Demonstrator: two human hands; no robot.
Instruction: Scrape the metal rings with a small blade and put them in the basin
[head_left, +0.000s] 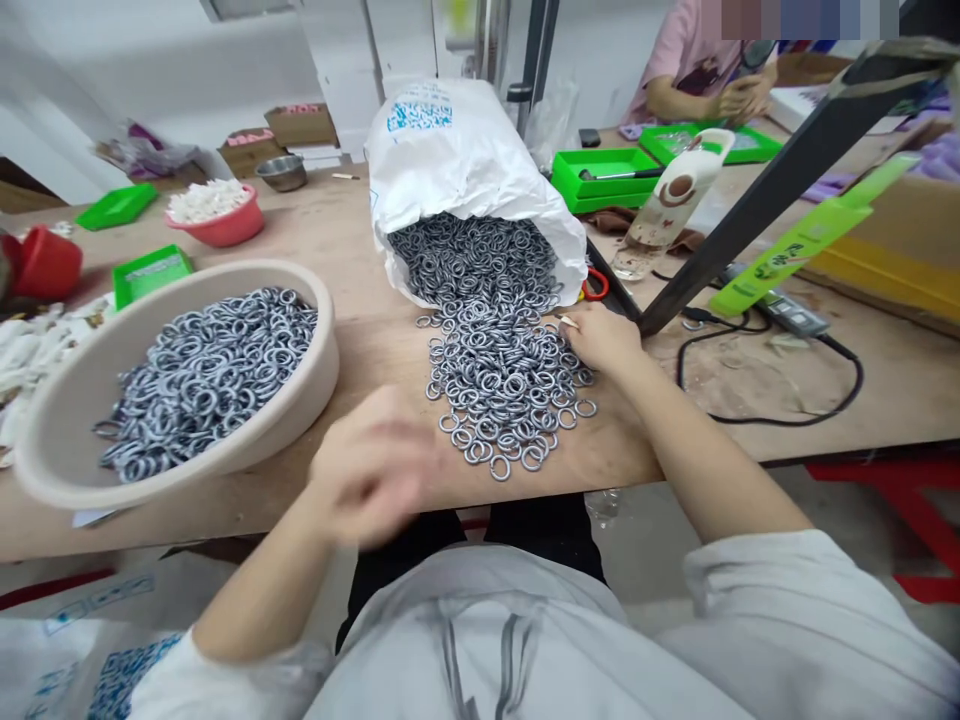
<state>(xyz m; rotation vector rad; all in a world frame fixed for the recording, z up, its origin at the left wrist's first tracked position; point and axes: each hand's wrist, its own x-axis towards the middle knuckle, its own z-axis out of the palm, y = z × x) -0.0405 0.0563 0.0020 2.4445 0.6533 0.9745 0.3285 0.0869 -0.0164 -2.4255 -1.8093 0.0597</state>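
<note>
A heap of grey metal rings (510, 385) spreads over the table from the mouth of a white sack (472, 160) lying on its side. At the heap's right edge is my right hand (604, 340), its fingers curled together; a small pale tip shows by them, and what they hold I cannot make out. My left hand (375, 465) is over the table's front edge, between the heap and a large beige basin (328, 350). Motion smears its fingers, so their hold is unclear. Many more of the same rings (217, 375) fill the basin.
A dark metal bar (750, 210) slants up at the right, near a bottle (671, 205) and a black cable (772, 420). Green trays (600, 190) stand behind. A red bowl (240, 220) with white pieces is back left. Another person's hand (742, 100) works across the table.
</note>
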